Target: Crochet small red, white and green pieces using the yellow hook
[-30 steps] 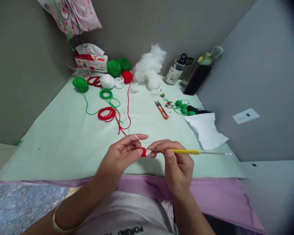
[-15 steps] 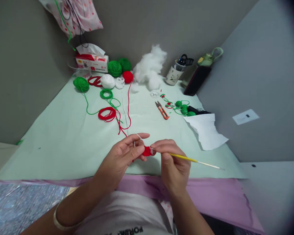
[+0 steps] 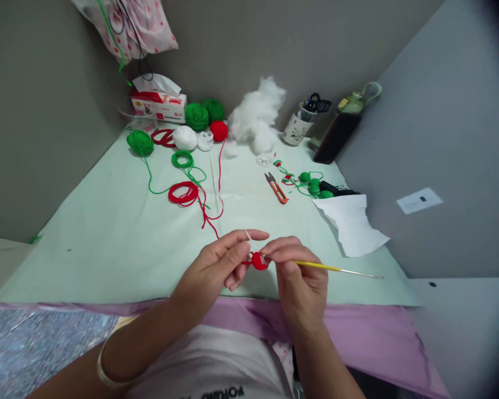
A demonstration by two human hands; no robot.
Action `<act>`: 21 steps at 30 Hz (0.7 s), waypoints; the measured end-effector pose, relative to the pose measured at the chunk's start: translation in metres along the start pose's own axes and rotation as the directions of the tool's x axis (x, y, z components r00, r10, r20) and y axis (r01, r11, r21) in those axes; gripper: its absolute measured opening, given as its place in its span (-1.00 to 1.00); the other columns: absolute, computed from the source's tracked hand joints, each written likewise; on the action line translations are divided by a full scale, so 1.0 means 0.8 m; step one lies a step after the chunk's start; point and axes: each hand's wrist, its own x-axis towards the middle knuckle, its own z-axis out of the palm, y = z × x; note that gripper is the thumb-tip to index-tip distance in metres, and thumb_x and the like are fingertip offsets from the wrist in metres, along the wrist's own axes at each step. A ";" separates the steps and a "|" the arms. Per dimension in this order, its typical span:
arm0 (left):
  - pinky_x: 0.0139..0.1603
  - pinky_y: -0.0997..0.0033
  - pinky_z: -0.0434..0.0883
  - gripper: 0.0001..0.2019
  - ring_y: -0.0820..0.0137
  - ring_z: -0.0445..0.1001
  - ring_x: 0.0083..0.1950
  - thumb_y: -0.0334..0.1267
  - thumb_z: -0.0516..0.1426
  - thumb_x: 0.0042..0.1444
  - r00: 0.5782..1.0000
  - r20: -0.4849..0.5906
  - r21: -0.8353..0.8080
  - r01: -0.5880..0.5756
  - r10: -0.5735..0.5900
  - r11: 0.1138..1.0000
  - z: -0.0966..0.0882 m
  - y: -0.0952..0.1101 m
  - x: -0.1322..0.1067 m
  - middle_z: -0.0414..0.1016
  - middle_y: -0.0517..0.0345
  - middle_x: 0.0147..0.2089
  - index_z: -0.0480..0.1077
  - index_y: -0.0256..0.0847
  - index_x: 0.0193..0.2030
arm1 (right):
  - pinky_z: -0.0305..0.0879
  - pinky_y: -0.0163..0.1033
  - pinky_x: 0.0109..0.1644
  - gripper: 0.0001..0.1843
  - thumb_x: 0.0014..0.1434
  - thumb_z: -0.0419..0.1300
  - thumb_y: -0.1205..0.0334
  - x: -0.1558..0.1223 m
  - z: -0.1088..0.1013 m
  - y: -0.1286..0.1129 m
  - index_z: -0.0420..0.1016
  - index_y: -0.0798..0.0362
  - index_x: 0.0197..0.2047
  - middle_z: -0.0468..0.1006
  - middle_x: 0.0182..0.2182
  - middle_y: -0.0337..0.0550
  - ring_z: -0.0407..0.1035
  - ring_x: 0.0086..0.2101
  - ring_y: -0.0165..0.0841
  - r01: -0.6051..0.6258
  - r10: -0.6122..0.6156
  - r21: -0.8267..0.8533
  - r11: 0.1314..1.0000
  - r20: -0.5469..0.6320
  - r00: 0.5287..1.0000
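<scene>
My left hand (image 3: 218, 263) pinches a small red and white crochet piece (image 3: 259, 261) over the front of the table. A strand of white yarn (image 3: 250, 238) runs over its raised index finger. In my right hand (image 3: 297, 269) is a crochet hook (image 3: 320, 266) with a yellow grip, held like a pencil. One metal end points right; the other end meets the crochet piece, its tip hidden by fingers. Red yarn (image 3: 213, 228) trails from near my left hand back toward a red ball (image 3: 219, 131).
Beyond my hands lie a red yarn coil (image 3: 183, 193), a green coil (image 3: 182, 159) and orange thread snips (image 3: 276, 188). White stuffing (image 3: 258, 113), a tissue box (image 3: 160, 107), a pen cup (image 3: 298, 126) and a bottle (image 3: 340, 130) stand at the back. White paper (image 3: 351, 224) lies right.
Both hands have shifted slightly right in view with the crochet piece. The piece has turned a little, and the left fingers have moved back from it somewhat. The hook stays in my right hand.
</scene>
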 end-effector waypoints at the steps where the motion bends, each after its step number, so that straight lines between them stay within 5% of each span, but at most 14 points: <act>1: -0.47 0.40 0.05 -0.59 0.52 0.05 -0.54 0.06 0.24 0.35 1.000 0.003 -0.010 -0.005 0.005 1.000 -0.001 0.001 0.000 0.25 0.35 -0.52 0.59 -0.14 0.18 | 0.54 -0.13 -0.19 -0.81 0.45 0.23 0.20 0.000 -0.001 0.000 0.70 -0.11 -0.14 0.68 -0.25 -0.11 0.56 -0.22 -0.25 0.000 0.000 -0.007 1.000 -0.004 1.000; 8: -0.43 0.43 0.17 -0.71 0.55 0.14 -0.50 -0.11 0.30 0.30 0.998 0.036 -0.013 -0.041 0.042 0.999 -0.012 -0.002 -0.001 0.38 0.27 -0.35 0.63 -0.06 0.12 | 0.54 -0.17 -0.26 -0.83 0.44 0.26 0.15 0.004 -0.001 0.003 0.70 -0.10 -0.15 0.68 -0.26 -0.11 0.55 -0.28 -0.29 -0.003 0.005 0.067 0.998 -0.039 0.999; 15: -0.24 0.38 0.37 -0.77 0.38 0.38 -0.31 -0.16 0.25 0.34 0.984 -0.072 0.248 -0.142 0.164 0.958 -0.015 0.007 -0.005 0.48 0.19 -0.33 0.68 -0.06 0.04 | 0.56 -0.13 -0.20 -0.80 0.48 0.20 0.16 0.004 -0.003 -0.005 0.67 -0.10 -0.15 0.68 -0.28 -0.12 0.57 -0.26 -0.27 0.009 -0.010 0.009 1.000 0.038 0.999; 21: -0.18 0.34 0.38 -0.81 0.35 0.45 -0.24 -0.34 0.25 0.30 0.847 -0.153 0.552 -0.353 0.509 0.755 -0.008 0.007 -0.011 0.60 0.15 -0.22 0.71 -0.04 -0.07 | 0.60 -0.08 -0.08 -0.70 0.46 0.15 0.36 -0.005 -0.009 -0.020 0.62 -0.11 0.11 0.72 -0.11 -0.07 0.62 -0.12 -0.23 0.279 -0.200 -0.352 0.893 0.245 0.949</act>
